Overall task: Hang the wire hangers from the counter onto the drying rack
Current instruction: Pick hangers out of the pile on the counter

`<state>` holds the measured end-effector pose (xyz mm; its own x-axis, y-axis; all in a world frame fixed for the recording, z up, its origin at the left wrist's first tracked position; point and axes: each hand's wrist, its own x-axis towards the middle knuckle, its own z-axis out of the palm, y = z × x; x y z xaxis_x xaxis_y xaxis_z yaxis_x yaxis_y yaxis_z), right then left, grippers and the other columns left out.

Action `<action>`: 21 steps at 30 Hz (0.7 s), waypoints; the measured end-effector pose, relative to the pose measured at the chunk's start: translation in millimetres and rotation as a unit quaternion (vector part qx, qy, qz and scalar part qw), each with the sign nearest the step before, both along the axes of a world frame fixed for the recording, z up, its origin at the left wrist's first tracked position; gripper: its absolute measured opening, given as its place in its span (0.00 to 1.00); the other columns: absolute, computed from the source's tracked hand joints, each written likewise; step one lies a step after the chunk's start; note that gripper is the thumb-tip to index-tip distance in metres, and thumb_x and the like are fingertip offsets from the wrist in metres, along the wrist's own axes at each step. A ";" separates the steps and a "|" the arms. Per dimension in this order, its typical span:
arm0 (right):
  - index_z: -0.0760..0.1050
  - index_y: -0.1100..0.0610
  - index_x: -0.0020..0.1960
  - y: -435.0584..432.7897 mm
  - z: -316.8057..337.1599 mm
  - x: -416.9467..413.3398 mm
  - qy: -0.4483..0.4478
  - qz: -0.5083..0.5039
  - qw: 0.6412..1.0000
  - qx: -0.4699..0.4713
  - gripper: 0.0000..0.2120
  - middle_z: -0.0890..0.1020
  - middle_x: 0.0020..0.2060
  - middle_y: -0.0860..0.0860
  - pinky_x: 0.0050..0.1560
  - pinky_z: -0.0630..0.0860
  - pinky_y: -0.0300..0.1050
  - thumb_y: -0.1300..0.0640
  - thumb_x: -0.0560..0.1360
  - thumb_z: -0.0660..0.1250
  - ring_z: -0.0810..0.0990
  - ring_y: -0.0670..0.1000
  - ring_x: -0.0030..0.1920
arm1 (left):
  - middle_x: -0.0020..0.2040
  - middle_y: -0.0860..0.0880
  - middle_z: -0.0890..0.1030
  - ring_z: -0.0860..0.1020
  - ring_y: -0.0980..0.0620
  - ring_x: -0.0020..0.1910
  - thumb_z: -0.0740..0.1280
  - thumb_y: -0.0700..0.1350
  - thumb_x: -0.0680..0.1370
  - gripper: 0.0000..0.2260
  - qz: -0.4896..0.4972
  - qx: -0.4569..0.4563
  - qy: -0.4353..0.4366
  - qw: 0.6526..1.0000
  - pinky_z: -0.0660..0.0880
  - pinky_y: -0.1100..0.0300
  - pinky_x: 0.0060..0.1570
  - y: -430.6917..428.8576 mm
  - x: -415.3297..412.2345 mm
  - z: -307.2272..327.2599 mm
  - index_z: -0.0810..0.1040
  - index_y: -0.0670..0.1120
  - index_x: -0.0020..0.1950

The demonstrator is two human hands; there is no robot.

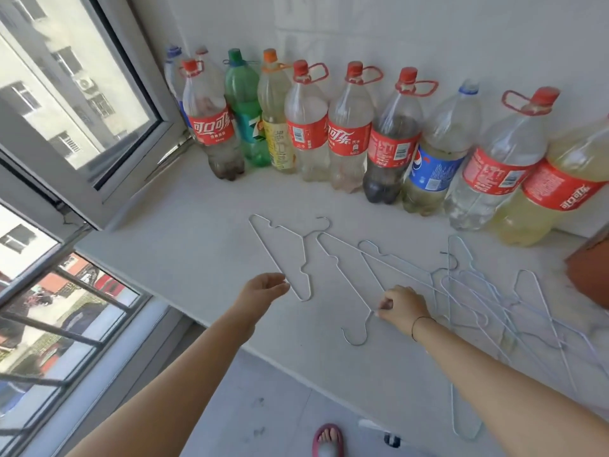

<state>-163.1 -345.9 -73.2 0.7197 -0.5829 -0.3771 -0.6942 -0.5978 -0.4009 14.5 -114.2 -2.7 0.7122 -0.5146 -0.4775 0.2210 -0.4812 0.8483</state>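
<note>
Right hand (403, 306) is pinching hanger (355, 344) neck | left hand (263, 288) is hovering, fingers relaxed, second hanger (304, 300) just beside fingertips

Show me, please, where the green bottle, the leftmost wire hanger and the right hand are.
green bottle (242, 94): head view, on its body above the label.
leftmost wire hanger (270, 253): head view, on its long straight side.
right hand (403, 306): head view, on the back of the hand.
</note>
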 end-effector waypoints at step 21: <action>0.74 0.63 0.41 -51.3 51.9 15.5 -0.338 -0.239 0.868 0.275 0.03 0.77 0.31 0.56 0.31 0.70 0.32 0.68 0.72 0.67 0.73 0.43 0.27 | 0.56 0.45 0.80 0.78 0.46 0.56 0.70 0.52 0.73 0.21 0.009 0.151 -0.122 0.981 0.70 0.58 0.52 -136.4 70.0 -57.9 0.75 0.42 0.62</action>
<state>-147.6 -397.2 -21.3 0.6113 -0.7409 -0.2783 -0.3041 0.1048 -0.9469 84.5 -250.5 -60.6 0.8319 -0.3623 -0.4203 0.0399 -0.7165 0.6965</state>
